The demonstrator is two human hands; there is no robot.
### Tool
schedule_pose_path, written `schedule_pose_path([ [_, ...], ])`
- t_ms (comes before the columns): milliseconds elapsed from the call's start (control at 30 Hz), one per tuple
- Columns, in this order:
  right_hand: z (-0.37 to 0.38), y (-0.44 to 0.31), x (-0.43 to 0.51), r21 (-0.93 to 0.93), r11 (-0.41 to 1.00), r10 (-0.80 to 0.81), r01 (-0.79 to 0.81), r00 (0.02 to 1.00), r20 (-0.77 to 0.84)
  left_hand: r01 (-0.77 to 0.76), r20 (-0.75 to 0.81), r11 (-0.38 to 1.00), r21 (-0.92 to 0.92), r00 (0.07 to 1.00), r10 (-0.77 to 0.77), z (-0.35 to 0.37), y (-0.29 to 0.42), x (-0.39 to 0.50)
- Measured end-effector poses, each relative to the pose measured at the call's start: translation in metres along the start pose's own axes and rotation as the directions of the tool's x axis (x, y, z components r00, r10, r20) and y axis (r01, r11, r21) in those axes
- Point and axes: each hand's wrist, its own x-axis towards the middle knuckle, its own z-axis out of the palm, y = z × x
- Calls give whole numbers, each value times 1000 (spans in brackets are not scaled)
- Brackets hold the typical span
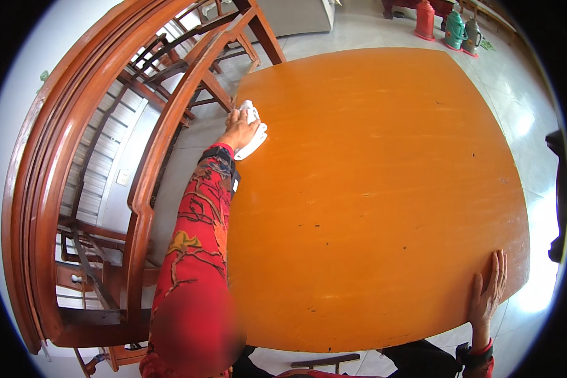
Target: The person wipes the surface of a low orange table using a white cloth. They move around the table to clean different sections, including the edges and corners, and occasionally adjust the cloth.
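My left hand (239, 128) is pressed down on a folded white cloth (255, 141) at the left edge of the orange-brown wooden table (368, 156). Parts of the cloth stick out past my fingers and below my palm. Near the table's lower right corner, my right hand (487, 295) lies flat on the wood, holding nothing, its thumb apart from the fingers. Small dark marks and pale scuffs dot the tabletop.
Along the left runs a mirror in a carved wooden frame (40, 189), close to a wooden chair (144, 189). On the tiled floor (524, 123) at the far right stand a red thermos flask (425, 19), a green one (454, 29) and a grey one (472, 36).
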Motion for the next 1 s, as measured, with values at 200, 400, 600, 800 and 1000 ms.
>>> schedule_pose_path([
  [200,-6,-6,2,-1,1000,19,-19,1000,6,-191,-22,958,213,979,200,18,-20,19],
  [400,-15,-12,3,-35,999,-4,3,1000,-29,-225,-223,974,38,948,228,26,44,-27],
  [600,-15,-8,0,7,1000,8,-8,999,-44,-416,-237,891,181,861,450,44,157,-67],
  [800,-17,-6,-2,38,999,25,-24,999,-41,-812,-239,578,-83,579,779,41,307,-164],
  [1000,-16,-3,-2,46,999,19,-18,999,-38,-942,-280,266,-204,316,906,27,360,-263],
])
